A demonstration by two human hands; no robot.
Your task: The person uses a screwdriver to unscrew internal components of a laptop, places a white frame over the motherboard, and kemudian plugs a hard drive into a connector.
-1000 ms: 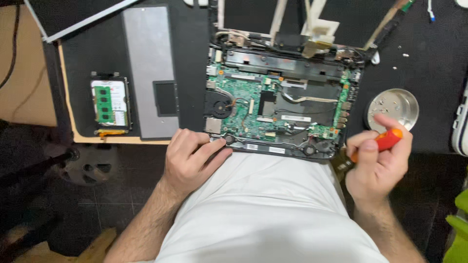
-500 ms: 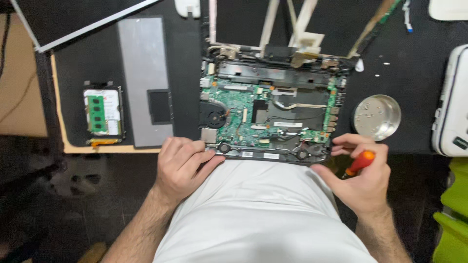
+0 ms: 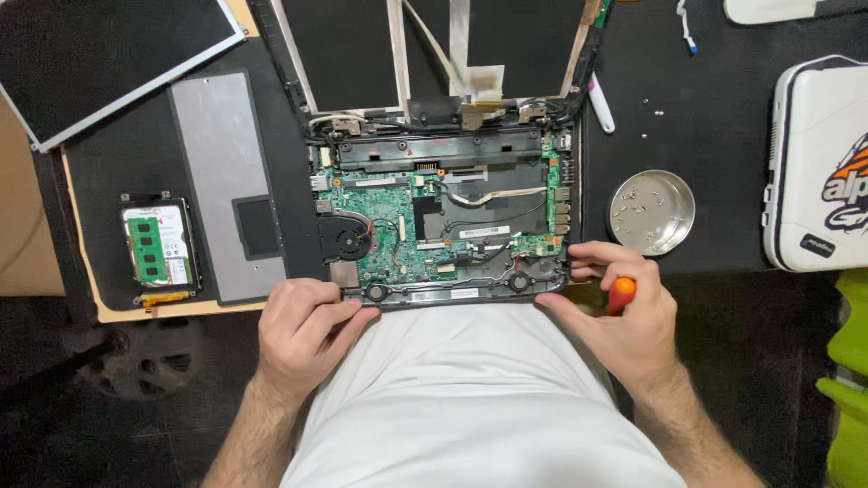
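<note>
left hand (image 3: pixel 303 330) curls its fingers on the near-left corner of the opened laptop base (image 3: pixel 443 226); right hand (image 3: pixel 624 312) grips an orange screwdriver (image 3: pixel 620 294), fingertips pressed on the near-right edge. best to steady both corners evenly.

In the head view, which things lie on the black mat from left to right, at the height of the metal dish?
Hard drive with green memory stick → grey cover panel → open laptop base with green board → metal dish → white case.
</note>
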